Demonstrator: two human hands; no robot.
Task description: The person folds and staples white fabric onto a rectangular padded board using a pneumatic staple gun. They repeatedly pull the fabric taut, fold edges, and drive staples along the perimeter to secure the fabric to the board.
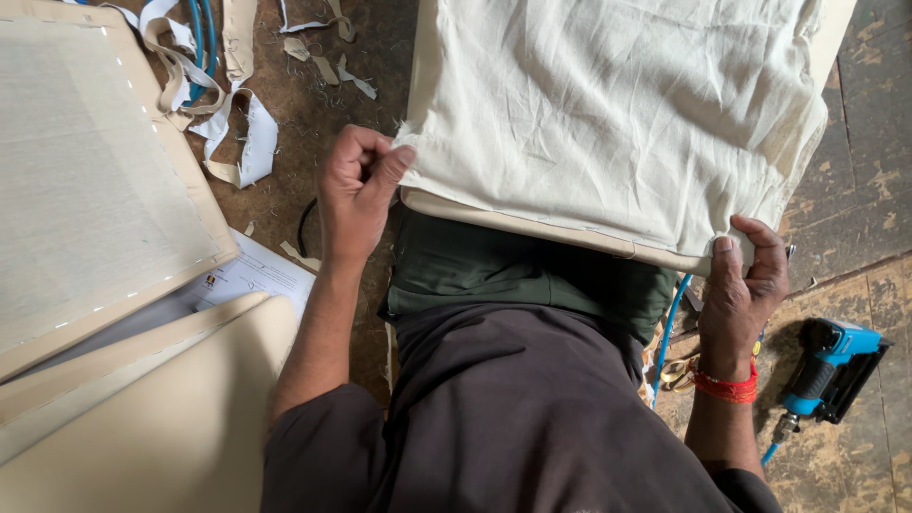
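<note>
I see the left hand [356, 195] pinching the creased cream cotton cloth [608, 114] at its near-left corner; right hand [746, 285] fingers grip its right edge. The cloth covers a frame above worn brown floor (blue pneumatic stapler [831, 370] lies right).

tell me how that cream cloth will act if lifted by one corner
The cloth would probably sag and fold: it is creased all over and bunches where the left hand pinches it. It looks thin, so likely light. The right hand grips its other corner against a frame edge.
</note>
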